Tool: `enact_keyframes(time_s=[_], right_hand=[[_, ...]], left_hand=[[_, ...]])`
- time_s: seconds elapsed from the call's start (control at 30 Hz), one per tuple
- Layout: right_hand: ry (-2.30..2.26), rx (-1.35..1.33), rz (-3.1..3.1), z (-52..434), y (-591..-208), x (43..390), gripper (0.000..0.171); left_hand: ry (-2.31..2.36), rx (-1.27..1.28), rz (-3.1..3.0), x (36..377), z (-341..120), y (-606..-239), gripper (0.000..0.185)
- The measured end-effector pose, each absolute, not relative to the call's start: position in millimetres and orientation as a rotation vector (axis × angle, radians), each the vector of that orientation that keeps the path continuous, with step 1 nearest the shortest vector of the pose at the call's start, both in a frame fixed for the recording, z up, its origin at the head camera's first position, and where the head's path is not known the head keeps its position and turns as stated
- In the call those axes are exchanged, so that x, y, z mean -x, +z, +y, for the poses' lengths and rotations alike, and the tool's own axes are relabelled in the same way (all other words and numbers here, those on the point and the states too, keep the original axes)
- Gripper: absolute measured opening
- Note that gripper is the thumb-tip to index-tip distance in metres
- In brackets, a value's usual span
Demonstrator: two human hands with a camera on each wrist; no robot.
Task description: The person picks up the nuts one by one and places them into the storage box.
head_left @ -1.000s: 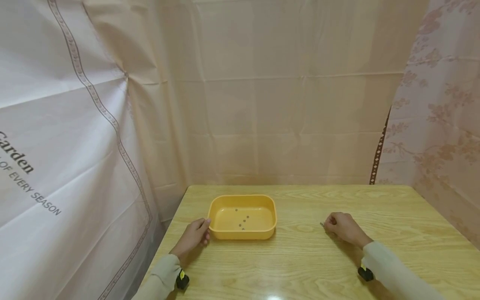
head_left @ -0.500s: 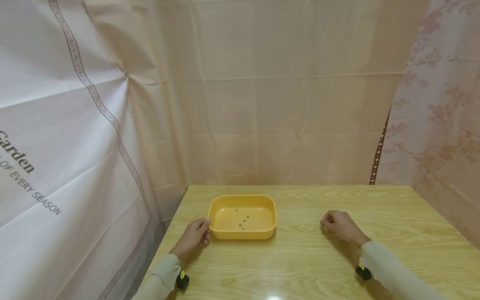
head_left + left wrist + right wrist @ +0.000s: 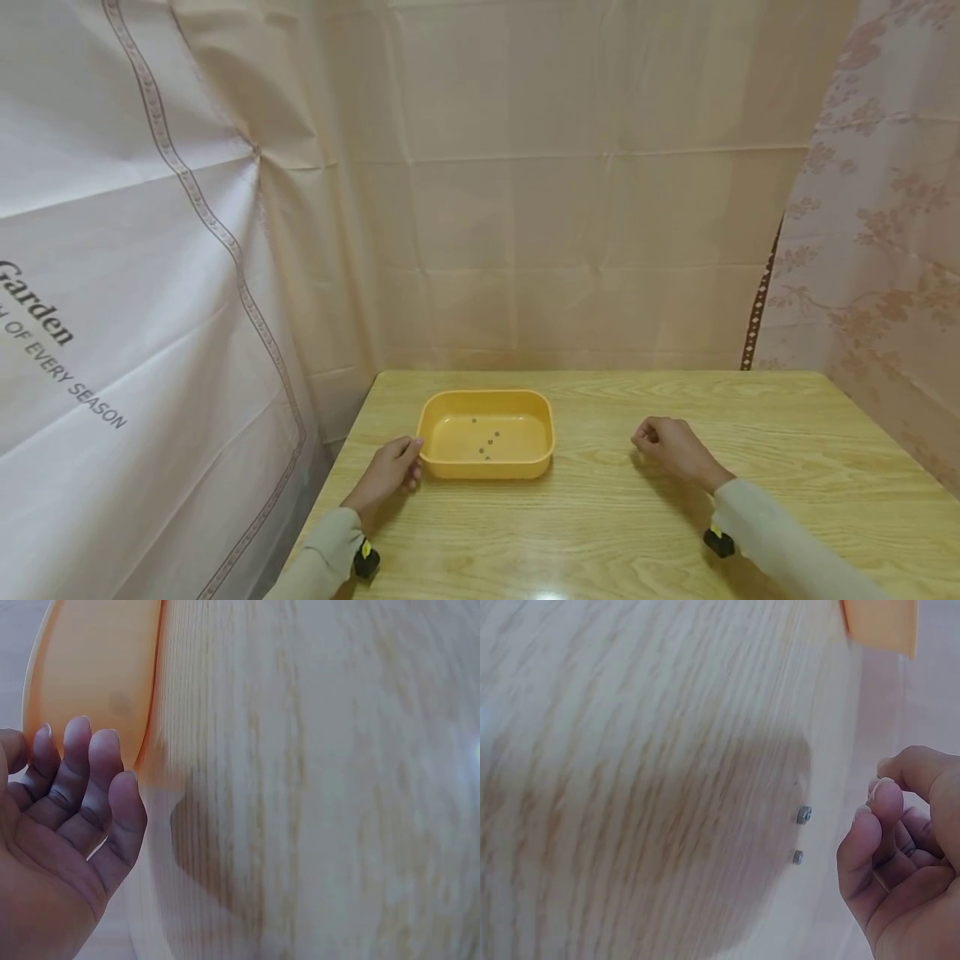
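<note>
A yellow plastic tray (image 3: 486, 471) sits on the table, with several small metal nuts (image 3: 491, 442) scattered over its floor. My left hand (image 3: 386, 473) grips the tray's left end; in the left wrist view its thumb and forefinger pinch the rim while the other fingers curl near the outer wall. To the right of the tray, my right hand (image 3: 675, 450) is just above the table, thumb and forefinger pressed together. A tiny dark bit shows between those fingertips, seemingly a nut mostly hidden by them. Below, in the right wrist view, two nuts (image 3: 803, 815) lie on the wood.
The wood-grain table (image 3: 570, 533) ends at a back edge before a beige cloth (image 3: 562, 250). A white printed cloth (image 3: 150, 333) hangs at the left and a floral one (image 3: 892, 250) at the right. Dark wrist cameras (image 3: 718, 542) are strapped under both sleeves.
My right hand has moved slightly left and up, its fingertips drawing together. Small metal pieces seen by its fingertips a second ago are out of sight in the head view. The left hand stays put.
</note>
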State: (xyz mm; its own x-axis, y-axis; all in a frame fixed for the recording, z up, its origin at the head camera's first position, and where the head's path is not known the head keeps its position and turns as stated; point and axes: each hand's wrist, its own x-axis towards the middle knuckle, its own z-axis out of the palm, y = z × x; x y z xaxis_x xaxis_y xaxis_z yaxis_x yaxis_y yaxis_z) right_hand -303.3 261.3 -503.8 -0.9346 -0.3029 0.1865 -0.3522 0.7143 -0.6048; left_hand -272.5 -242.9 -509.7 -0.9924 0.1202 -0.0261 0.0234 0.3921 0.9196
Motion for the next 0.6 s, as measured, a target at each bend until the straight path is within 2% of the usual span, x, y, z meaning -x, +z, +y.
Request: enact_keyframes(time_s=[0.6], right_hand=[[0.991,-0.603,-2.809,244.4,-493.9,307.1,0.012]], left_hand=[[1.685,-0.124,2.542,275.3,-244.8,-512.0,0.043]])
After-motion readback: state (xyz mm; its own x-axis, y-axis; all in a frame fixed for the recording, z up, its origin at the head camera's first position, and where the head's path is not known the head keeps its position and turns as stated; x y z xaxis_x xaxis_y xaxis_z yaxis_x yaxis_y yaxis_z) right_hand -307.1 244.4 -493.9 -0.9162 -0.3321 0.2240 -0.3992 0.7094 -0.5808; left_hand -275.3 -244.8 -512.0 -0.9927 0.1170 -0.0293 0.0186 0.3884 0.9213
